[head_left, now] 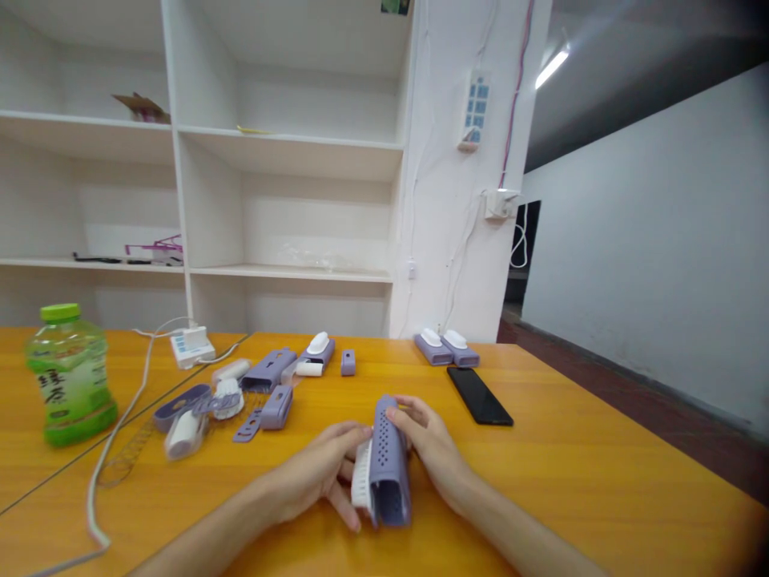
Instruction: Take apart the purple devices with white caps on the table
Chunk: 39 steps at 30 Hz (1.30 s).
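Note:
Both my hands hold a purple perforated plastic case [388,465] with a white brush part [362,477] along its left side, resting on the orange table [577,473]. My left hand [328,473] grips the white brush side from the left. My right hand [424,441] clasps the case's top and right side, fingertips on its upper end.
Loose purple and white parts [240,393] lie scattered at centre left. Two assembled purple units [445,347] sit at the table's back, a black phone [479,395] beside them. A green bottle [70,375] stands far left, with a white cable [117,433] and power strip [191,346].

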Tool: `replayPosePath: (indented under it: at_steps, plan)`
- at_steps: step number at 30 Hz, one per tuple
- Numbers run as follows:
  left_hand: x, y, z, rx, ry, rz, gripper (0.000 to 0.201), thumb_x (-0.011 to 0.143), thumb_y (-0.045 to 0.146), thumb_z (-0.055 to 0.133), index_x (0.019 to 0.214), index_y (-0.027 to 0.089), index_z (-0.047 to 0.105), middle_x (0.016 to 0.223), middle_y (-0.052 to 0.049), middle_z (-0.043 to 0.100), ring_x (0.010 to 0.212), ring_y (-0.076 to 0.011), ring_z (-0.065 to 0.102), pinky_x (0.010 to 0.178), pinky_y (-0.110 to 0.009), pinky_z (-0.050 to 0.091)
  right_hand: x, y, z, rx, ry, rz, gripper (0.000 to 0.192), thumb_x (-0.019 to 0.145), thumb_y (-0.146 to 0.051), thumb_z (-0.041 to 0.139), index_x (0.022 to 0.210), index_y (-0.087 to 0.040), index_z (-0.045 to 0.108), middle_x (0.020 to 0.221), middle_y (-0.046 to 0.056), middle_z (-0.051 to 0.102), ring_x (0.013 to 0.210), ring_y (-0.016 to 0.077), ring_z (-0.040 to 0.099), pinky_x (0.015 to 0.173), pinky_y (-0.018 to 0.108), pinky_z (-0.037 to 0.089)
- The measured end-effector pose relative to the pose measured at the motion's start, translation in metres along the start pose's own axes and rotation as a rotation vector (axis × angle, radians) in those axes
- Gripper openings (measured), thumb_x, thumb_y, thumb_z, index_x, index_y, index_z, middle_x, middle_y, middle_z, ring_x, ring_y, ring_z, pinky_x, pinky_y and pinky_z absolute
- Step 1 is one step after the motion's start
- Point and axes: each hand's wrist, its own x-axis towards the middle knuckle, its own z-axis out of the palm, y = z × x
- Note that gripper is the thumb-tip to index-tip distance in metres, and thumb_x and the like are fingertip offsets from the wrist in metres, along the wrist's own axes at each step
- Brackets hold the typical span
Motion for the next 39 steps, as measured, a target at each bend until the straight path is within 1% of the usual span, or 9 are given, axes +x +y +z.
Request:
replayPosePath:
  at_steps: [4, 7, 11, 13, 16, 21, 25, 30, 39]
  plan:
    - [0.002, -0.007, 0.006, -0.168, -0.054, 0.073, 0.039, 0.089, 0.043, 0.063, 0.113, 0.014, 0.051, 0.086, -0.01, 0.069, 0.07, -0.0195, 0.07, 0.056, -0.028, 0.059, 0.001, 0.003, 0.01, -0.066, 0.067, -0.043, 0.054, 0.084, -0.068, 0.059, 0.104, -0.018, 0.065, 0.102, 0.006, 0.068, 0.102, 0.0257, 0.063, 0.093, 0.036, 0.049]
    - [0.002, -0.01, 0.008, -0.207, 0.011, 0.123, 0.036, 0.087, 0.038, 0.066, 0.11, 0.015, 0.051, 0.084, -0.008, 0.069, 0.067, -0.0171, 0.069, 0.057, -0.026, 0.058, -0.004, -0.001, 0.014, -0.11, 0.031, -0.043, 0.062, 0.087, -0.073, 0.05, 0.112, -0.019, 0.064, 0.117, 0.008, 0.067, 0.117, 0.0266, 0.058, 0.108, 0.039, 0.04]
    - [0.002, -0.012, 0.004, -0.221, 0.046, 0.123, 0.031, 0.089, 0.041, 0.061, 0.099, 0.013, 0.058, 0.079, -0.005, 0.066, 0.065, -0.0137, 0.065, 0.053, -0.019, 0.054, -0.014, -0.005, 0.011, -0.157, -0.125, -0.015, 0.079, 0.089, -0.073, 0.048, 0.148, -0.022, 0.039, 0.153, 0.009, 0.041, 0.146, 0.0231, 0.029, 0.122, 0.041, 0.019]
    - [0.001, -0.011, -0.001, -0.233, -0.011, 0.086, 0.032, 0.09, 0.042, 0.057, 0.098, 0.011, 0.062, 0.081, -0.006, 0.067, 0.067, -0.0127, 0.064, 0.055, -0.017, 0.053, -0.019, -0.005, 0.006, -0.172, -0.239, -0.041, 0.098, 0.082, -0.071, 0.063, 0.156, -0.022, 0.021, 0.157, 0.012, 0.033, 0.149, 0.0255, 0.022, 0.122, 0.045, 0.02]
    - [0.0, -0.01, -0.005, -0.236, -0.073, 0.054, 0.036, 0.091, 0.042, 0.054, 0.102, 0.01, 0.065, 0.083, -0.008, 0.068, 0.067, -0.0124, 0.064, 0.054, -0.016, 0.052, -0.022, -0.007, 0.0, -0.144, -0.335, -0.06, 0.123, 0.067, -0.057, 0.085, 0.158, -0.024, 0.009, 0.155, 0.016, 0.034, 0.144, 0.0312, 0.034, 0.115, 0.048, 0.034]
    - [-0.001, -0.007, -0.005, -0.204, -0.08, 0.077, 0.035, 0.092, 0.042, 0.056, 0.112, 0.014, 0.059, 0.084, -0.007, 0.068, 0.069, -0.0167, 0.067, 0.049, -0.019, 0.053, -0.022, -0.009, -0.003, -0.165, -0.256, -0.104, 0.109, 0.067, -0.047, 0.087, 0.155, -0.026, 0.026, 0.148, 0.015, 0.042, 0.13, 0.0316, 0.05, 0.107, 0.047, 0.043]
    - [-0.004, -0.003, -0.007, -0.172, -0.098, 0.087, 0.035, 0.094, 0.042, 0.054, 0.114, 0.014, 0.058, 0.087, -0.008, 0.068, 0.073, -0.0183, 0.068, 0.048, -0.02, 0.055, -0.022, -0.01, -0.001, -0.222, -0.207, -0.157, 0.108, 0.063, -0.048, 0.088, 0.152, -0.026, 0.033, 0.145, 0.015, 0.045, 0.128, 0.0329, 0.05, 0.105, 0.048, 0.043]
    - [-0.006, 0.001, -0.007, -0.115, -0.184, 0.035, 0.046, 0.095, 0.046, 0.043, 0.119, 0.012, 0.061, 0.096, -0.014, 0.07, 0.089, -0.0269, 0.069, 0.048, -0.027, 0.06, -0.022, -0.009, 0.001, -0.184, -0.201, -0.143, 0.101, 0.065, -0.054, 0.085, 0.15, -0.025, 0.037, 0.142, 0.013, 0.048, 0.128, 0.0312, 0.049, 0.105, 0.046, 0.044]
    - [-0.003, -0.004, -0.001, -0.165, -0.12, 0.021, 0.046, 0.095, 0.048, 0.041, 0.114, 0.012, 0.062, 0.081, -0.008, 0.068, 0.068, -0.0158, 0.065, 0.047, -0.018, 0.055, -0.018, -0.008, 0.001, -0.083, -0.288, -0.068, 0.091, 0.076, -0.056, 0.078, 0.15, -0.023, 0.035, 0.149, 0.011, 0.044, 0.133, 0.0274, 0.045, 0.113, 0.043, 0.035]
